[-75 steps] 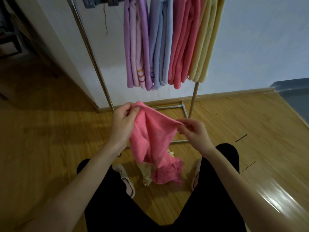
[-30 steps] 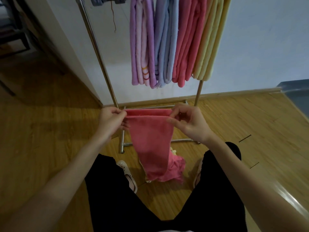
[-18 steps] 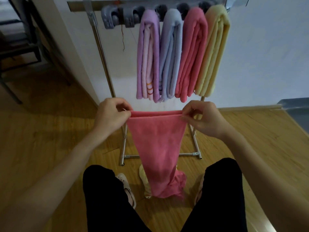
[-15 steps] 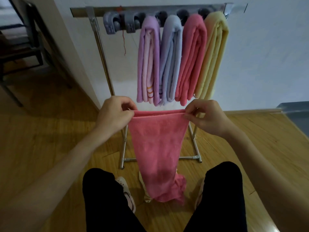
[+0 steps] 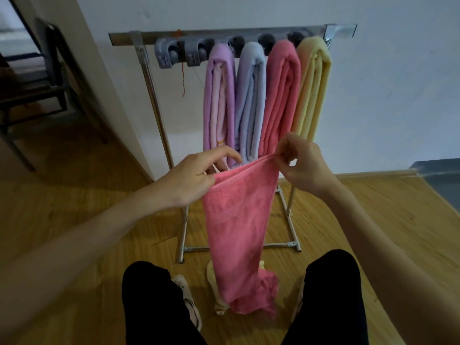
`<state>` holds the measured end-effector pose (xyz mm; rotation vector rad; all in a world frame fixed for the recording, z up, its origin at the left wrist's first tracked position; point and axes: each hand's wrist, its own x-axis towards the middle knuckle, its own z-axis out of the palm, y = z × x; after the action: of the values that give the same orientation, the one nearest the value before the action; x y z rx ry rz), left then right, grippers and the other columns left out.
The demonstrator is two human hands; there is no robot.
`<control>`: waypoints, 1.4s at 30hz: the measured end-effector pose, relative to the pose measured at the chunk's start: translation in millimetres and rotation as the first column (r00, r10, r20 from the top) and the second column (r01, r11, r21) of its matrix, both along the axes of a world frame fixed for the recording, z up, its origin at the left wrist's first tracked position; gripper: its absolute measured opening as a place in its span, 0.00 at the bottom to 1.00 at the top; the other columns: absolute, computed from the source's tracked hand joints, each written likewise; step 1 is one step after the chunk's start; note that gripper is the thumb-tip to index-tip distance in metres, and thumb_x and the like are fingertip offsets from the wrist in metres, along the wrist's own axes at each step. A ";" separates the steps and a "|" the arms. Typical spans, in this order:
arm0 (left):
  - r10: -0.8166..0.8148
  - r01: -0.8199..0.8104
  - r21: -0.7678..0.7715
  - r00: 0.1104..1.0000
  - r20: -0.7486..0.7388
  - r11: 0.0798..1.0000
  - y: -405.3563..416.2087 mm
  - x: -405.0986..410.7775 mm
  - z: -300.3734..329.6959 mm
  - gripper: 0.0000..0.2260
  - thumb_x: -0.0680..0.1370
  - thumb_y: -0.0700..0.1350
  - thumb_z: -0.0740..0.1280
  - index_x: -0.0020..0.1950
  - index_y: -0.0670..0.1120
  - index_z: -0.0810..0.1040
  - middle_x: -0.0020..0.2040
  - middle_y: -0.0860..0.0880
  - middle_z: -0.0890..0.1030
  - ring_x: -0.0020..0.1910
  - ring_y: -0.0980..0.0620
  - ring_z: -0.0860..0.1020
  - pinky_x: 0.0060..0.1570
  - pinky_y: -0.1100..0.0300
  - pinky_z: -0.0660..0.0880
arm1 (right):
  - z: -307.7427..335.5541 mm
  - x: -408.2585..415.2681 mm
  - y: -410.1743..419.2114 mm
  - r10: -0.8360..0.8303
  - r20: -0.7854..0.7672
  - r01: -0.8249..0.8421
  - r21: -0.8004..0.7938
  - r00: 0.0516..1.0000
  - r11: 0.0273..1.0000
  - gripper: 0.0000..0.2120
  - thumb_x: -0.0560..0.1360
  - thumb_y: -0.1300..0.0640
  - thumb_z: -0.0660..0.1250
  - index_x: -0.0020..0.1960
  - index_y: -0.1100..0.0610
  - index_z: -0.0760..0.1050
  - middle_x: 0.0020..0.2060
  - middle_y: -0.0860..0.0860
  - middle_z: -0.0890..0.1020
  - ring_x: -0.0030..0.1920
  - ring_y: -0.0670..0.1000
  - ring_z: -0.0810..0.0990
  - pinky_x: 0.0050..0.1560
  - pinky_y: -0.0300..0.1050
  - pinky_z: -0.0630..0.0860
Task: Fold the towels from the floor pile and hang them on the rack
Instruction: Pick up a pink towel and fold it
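Observation:
I hold a pink towel (image 5: 239, 225) up by its top edge in front of the rack (image 5: 149, 78). My left hand (image 5: 196, 178) grips its left corner, with the index finger stretched forward. My right hand (image 5: 302, 163) pinches the right corner a little higher. The towel hangs down in a long strip, and its lower end bunches on the floor between my legs. Under it lies a pale yellow towel (image 5: 215, 290), mostly hidden. Folded purple (image 5: 219, 100), lilac-blue (image 5: 250, 100), pink (image 5: 282, 95) and yellow (image 5: 311, 88) towels hang side by side on the rack's bar.
Two grey clips (image 5: 179, 53) sit free on the left part of the bar. The rack's metal base frame (image 5: 288, 244) lies on the wooden floor just ahead of my feet. A white wall corner (image 5: 104, 95) and a dark chair (image 5: 44, 85) stand to the left.
The view has tilted up to show the whole rack. My hands have come closer together, the right corner raised higher than the left, so the top edge now slants and the towel hangs narrower.

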<state>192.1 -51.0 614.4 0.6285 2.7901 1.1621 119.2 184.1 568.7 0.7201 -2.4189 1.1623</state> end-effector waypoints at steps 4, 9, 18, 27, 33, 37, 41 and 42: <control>-0.153 0.175 -0.235 0.982 0.106 0.956 0.5 -0.3 1.2 0.25 0.76 0.31 0.58 0.60 0.59 0.76 0.54 0.54 0.73 0.52 0.63 0.70 0.46 0.73 0.67 | 1.6 -0.8 -9.7 0.041 -0.006 -0.040 0.036 0.999 0.999 0.13 0.69 0.72 0.65 0.51 0.61 0.76 0.36 0.49 0.78 0.35 0.46 0.77 0.38 0.39 0.75; -0.226 0.271 -0.352 0.960 0.164 0.896 -1.1 -1.7 3.4 0.20 0.74 0.34 0.61 0.61 0.51 0.78 0.51 0.54 0.74 0.51 0.62 0.71 0.48 0.74 0.65 | 7.1 -2.5 -21.0 0.080 -0.025 -0.076 0.119 0.996 0.990 0.12 0.69 0.71 0.64 0.47 0.61 0.82 0.40 0.50 0.80 0.36 0.39 0.75 0.40 0.29 0.71; -0.466 0.404 -0.465 0.885 -0.020 0.787 2.3 -4.6 1.7 0.17 0.73 0.33 0.66 0.59 0.46 0.81 0.46 0.54 0.78 0.44 0.66 0.72 0.47 0.76 0.66 | 6.2 -2.0 -27.3 0.124 -0.063 -0.112 0.161 0.990 0.981 0.13 0.68 0.70 0.64 0.47 0.61 0.82 0.40 0.51 0.80 0.35 0.42 0.73 0.41 0.39 0.74; -0.690 0.257 -0.695 0.560 -0.459 0.672 19.4 -11.5 -18.5 0.03 0.75 0.40 0.69 0.47 0.43 0.79 0.50 0.45 0.81 0.51 0.47 0.78 0.59 0.52 0.73 | -0.2 -1.7 -13.6 0.089 -0.072 -0.078 0.149 0.993 0.986 0.10 0.71 0.69 0.66 0.47 0.60 0.81 0.40 0.50 0.82 0.39 0.49 0.79 0.41 0.46 0.77; -0.453 0.075 -0.573 0.699 -0.553 0.816 13.1 -22.1 -19.9 0.08 0.78 0.45 0.59 0.47 0.47 0.77 0.40 0.51 0.80 0.41 0.52 0.78 0.55 0.57 0.68 | 6.5 4.1 -5.8 0.125 -0.003 -0.124 0.034 0.992 0.992 0.08 0.73 0.70 0.65 0.46 0.60 0.70 0.38 0.53 0.77 0.38 0.52 0.76 0.38 0.46 0.75; -0.265 -0.019 -0.430 0.763 -0.589 0.903 14.9 -32.8 -14.8 0.08 0.79 0.48 0.61 0.48 0.46 0.77 0.40 0.52 0.80 0.39 0.54 0.76 0.47 0.63 0.58 | 15.7 5.9 -4.2 0.204 -0.017 -0.203 0.026 0.979 0.979 0.07 0.72 0.72 0.65 0.43 0.62 0.72 0.37 0.54 0.78 0.38 0.54 0.78 0.40 0.52 0.77; -0.156 -0.059 -0.321 0.783 -0.602 0.945 21.3 -37.8 -17.2 0.13 0.77 0.53 0.59 0.46 0.46 0.79 0.38 0.52 0.80 0.36 0.57 0.72 0.47 0.62 0.61 | 19.9 3.8 -6.5 0.234 0.033 -0.234 -0.009 0.972 0.972 0.09 0.73 0.72 0.65 0.46 0.61 0.80 0.38 0.47 0.81 0.39 0.45 0.80 0.43 0.42 0.78; -0.129 -0.068 -0.293 0.788 -0.602 0.954 22.2 -39.0 -18.0 0.13 0.77 0.54 0.60 0.46 0.47 0.79 0.38 0.52 0.80 0.35 0.57 0.71 0.47 0.62 0.62 | 20.9 3.4 -6.0 0.244 0.046 -0.243 -0.015 0.969 0.970 0.09 0.73 0.72 0.66 0.47 0.61 0.81 0.39 0.47 0.81 0.39 0.44 0.80 0.43 0.40 0.78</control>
<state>153.1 -28.9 596.4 1.1978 3.3599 0.5488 122.6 178.1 589.7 1.0213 -2.4126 1.2950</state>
